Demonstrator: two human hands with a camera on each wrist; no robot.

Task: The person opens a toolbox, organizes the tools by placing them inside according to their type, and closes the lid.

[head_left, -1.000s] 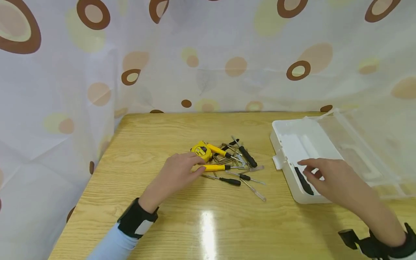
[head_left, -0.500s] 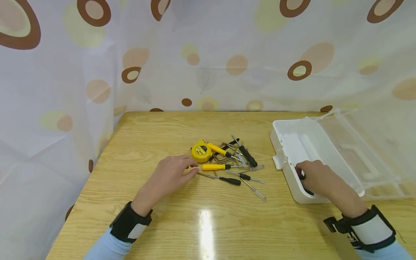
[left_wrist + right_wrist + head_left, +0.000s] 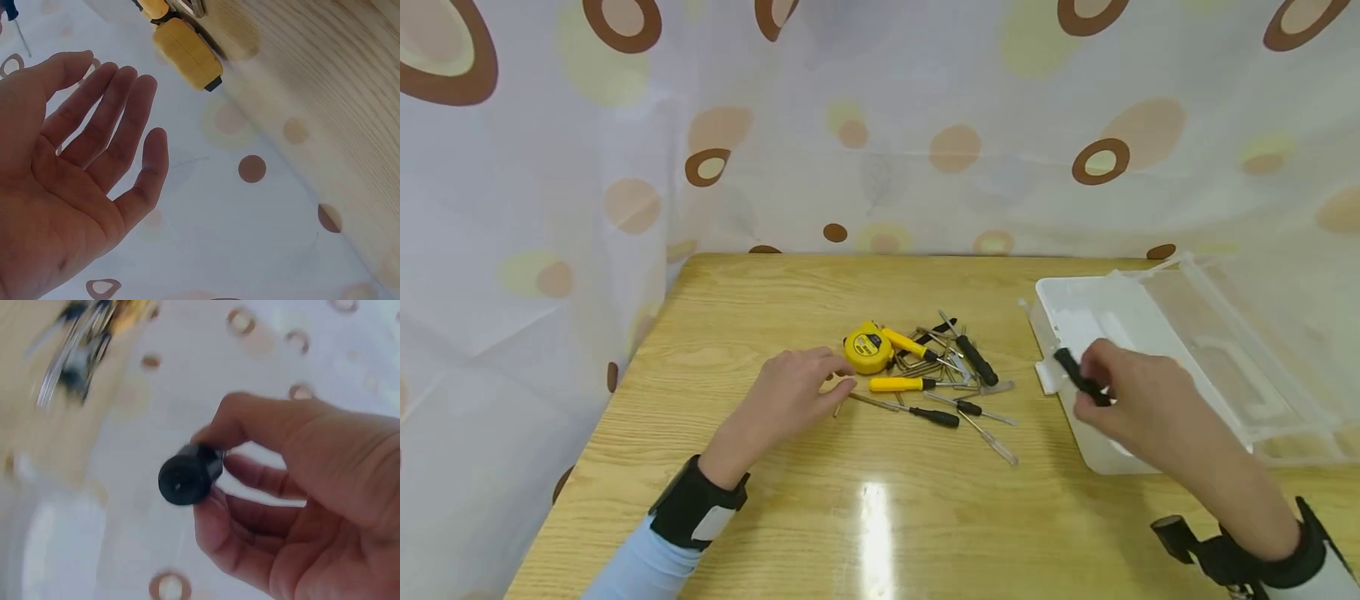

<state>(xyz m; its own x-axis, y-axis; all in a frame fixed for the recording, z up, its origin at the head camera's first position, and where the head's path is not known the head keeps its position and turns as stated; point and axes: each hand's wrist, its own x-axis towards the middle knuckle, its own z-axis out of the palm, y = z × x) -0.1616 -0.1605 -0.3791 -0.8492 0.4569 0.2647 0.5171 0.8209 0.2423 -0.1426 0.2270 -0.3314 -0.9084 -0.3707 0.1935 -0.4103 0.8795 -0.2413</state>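
My right hand pinches a black cylindrical handle between thumb and fingers, over the near left wall of the white box. In the right wrist view, the handle's round end faces the camera; its other end is hidden. Loosely bent and holding nothing, the fingers of my left hand hover at the left side of the tool pile. Close to its fingertips lie a brass-coloured hex key and a yellow tape measure. The left wrist view shows the palm bare.
Beside the tape measure lie a yellow-handled screwdriver, black-handled screwdrivers, a clear-handled screwdriver and several hex keys. The box's translucent lid is folded back to the right. A patterned curtain hangs behind the wooden table.
My right hand reached down into the box, gripped the black handle and lifted it out toward the left wall. The left hand drew back slightly from the yellow-handled screwdriver.
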